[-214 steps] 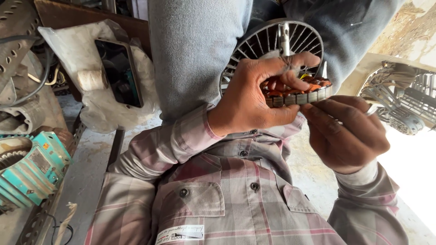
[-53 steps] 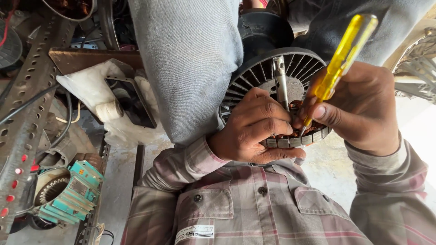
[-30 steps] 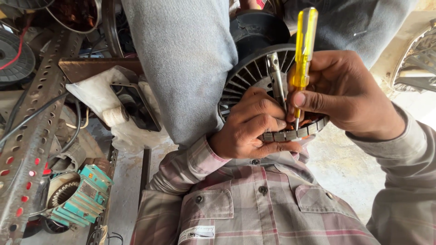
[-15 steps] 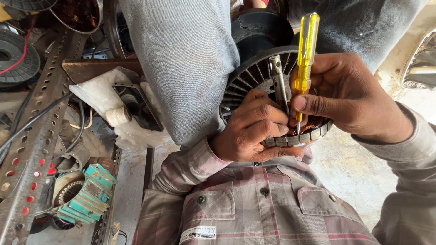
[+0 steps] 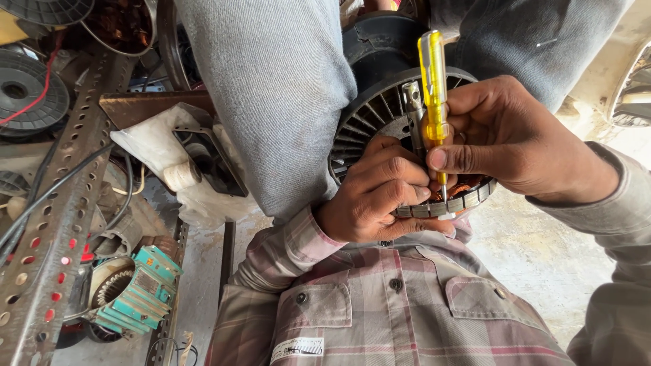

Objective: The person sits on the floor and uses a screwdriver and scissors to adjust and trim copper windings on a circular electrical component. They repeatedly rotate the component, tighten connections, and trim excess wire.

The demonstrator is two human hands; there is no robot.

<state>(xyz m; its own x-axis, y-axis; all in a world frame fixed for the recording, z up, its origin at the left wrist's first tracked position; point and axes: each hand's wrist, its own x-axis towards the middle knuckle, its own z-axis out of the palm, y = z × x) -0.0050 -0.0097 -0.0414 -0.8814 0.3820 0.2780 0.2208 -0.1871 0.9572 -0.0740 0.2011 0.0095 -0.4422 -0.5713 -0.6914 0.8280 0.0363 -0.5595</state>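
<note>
Grey trouser legs (image 5: 285,102) fill the far middle of the view, and a plaid shirt (image 5: 400,318) in pink and grey fills the near edge. A white rectangular label (image 5: 296,349) with dark print sits low on the shirt, left of its chest pocket. At the left a perforated metal angle bar (image 5: 51,224) runs from near to far, with a teal motor part (image 5: 139,291) beside it and a white cloth (image 5: 159,152) carrying a black frame farther off.

Between the legs sits a round black fan motor (image 5: 369,118) with radial fins. The motor stator (image 5: 451,203), a ring of grey steel segments with copper windings inside, lies just nearer, right of centre, against the motor's finned face.

The left hand (image 5: 380,200) is curled tight around the stator's left and near rim, fingers over the top and thumb below. The right hand (image 5: 515,146) is closed round a yellow-handled screwdriver (image 5: 434,88), pinching its clear handle between thumb and fingers. It stands nearly upright, handle far, its thin blade pointing down into the copper windings at the stator's top.
</note>
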